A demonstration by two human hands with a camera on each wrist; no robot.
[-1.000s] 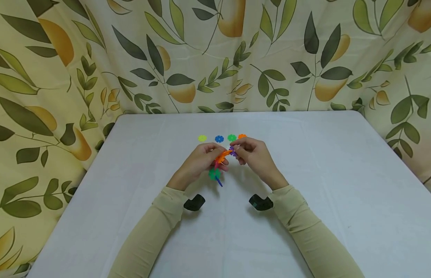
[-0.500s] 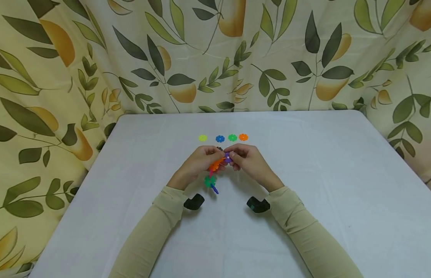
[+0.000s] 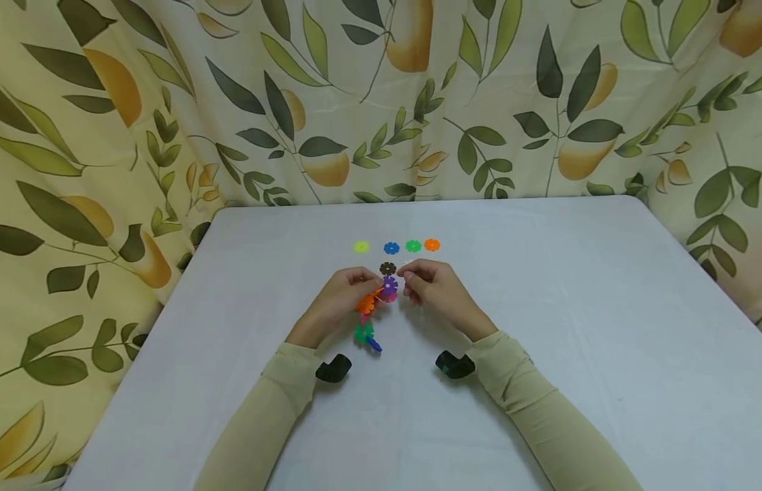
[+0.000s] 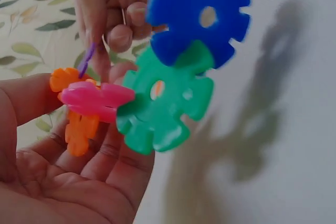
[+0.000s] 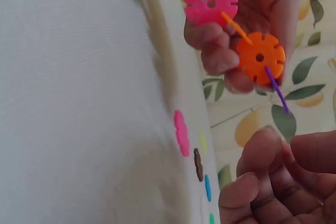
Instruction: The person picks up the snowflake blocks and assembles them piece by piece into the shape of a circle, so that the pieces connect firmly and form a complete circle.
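Note:
My left hand [image 3: 331,300] pinches a chain of notched plastic snowflake discs by its orange part, above the table. Out from the hand hang a pink disc [image 4: 97,98], a green disc [image 4: 173,124] and a blue disc [image 4: 226,30], slotted edge to edge. On the other end, a purple disc [image 5: 277,90] is slotted into an orange disc [image 5: 269,51]. My right hand [image 3: 438,290] is just right of the purple disc, its fingers bent loosely. Between its fingertips and that disc a gap shows in the right wrist view.
On the white table [image 3: 540,307], loose yellow [image 3: 361,247], blue [image 3: 391,248], green [image 3: 413,246] and orange [image 3: 432,245] discs lie in a row beyond the hands. Nearer are a brown disc [image 3: 388,268] and a pink one [image 5: 181,133]. A patterned curtain [image 3: 381,102] hangs behind.
My right hand has let go of the purple disc and is now apart from it. The chain has moved left and nearer to me with my left hand, uncovering the brown and loose pink discs.

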